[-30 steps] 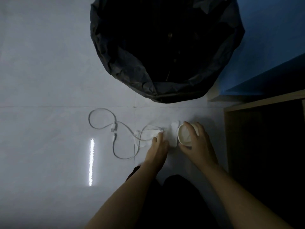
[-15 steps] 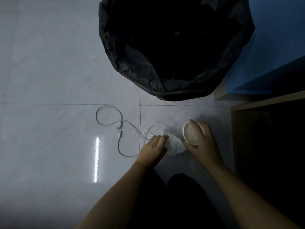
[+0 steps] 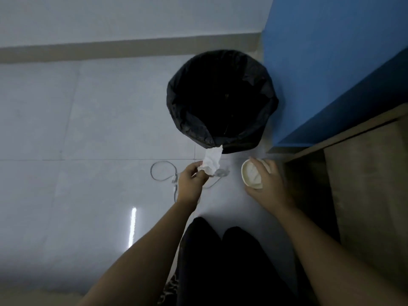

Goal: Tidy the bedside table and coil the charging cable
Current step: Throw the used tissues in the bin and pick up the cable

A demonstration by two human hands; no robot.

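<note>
white charging cable (image 3: 174, 179) is lying uncoiled just short of the black-bagged round bin (image 3: 189, 129), under the left hand (image 3: 191, 181), which is pinching a crumpled white tissue (image 3: 212, 162) reaching the bin's near rim; right hand (image 3: 268, 184) is gripping a white paper cup (image 3: 251, 175).

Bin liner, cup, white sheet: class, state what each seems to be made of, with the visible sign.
The bin liner looks like thin black plastic film, faintly glossy; it crinkles and folds over the rim. The cup is probably paper, matt off-white with a thin rim, though thin plastic is possible. The white sheet looks like tissue or soft paper, matt; it lies crumpled and limp in the left hand.
</note>
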